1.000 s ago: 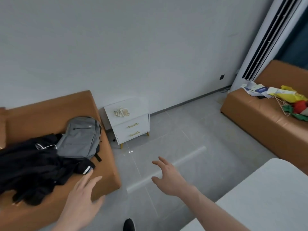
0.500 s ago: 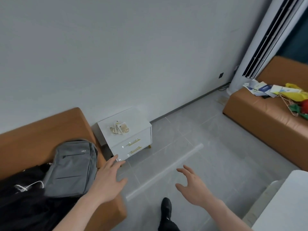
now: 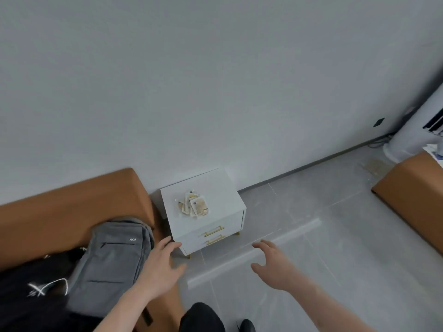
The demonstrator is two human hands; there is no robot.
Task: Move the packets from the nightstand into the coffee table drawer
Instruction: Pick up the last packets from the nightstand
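I am looking down at a small white two-drawer nightstand with gold handles [image 3: 203, 212], which is standing against the pale grey wall [image 3: 215, 80] beside an orange-brown leather sofa [image 3: 67, 212]. A loose pile of small beige and white paper packets [image 3: 194, 205] is lying on the nightstand's top surface, near its middle, with the packets overlapping each other. My left hand [image 3: 159, 267] is reaching forward with its fingers straight and spread, holding nothing, its fingertips near the nightstand's lower front corner. My right hand [image 3: 275, 267] is hanging over the grey tiled floor [image 3: 311, 236], fingers relaxed and slightly bent, also holding nothing. The two hands are well apart. A grey fabric backpack [image 3: 110, 264] is lying on the sofa seat next to a black garment [image 3: 28, 295].
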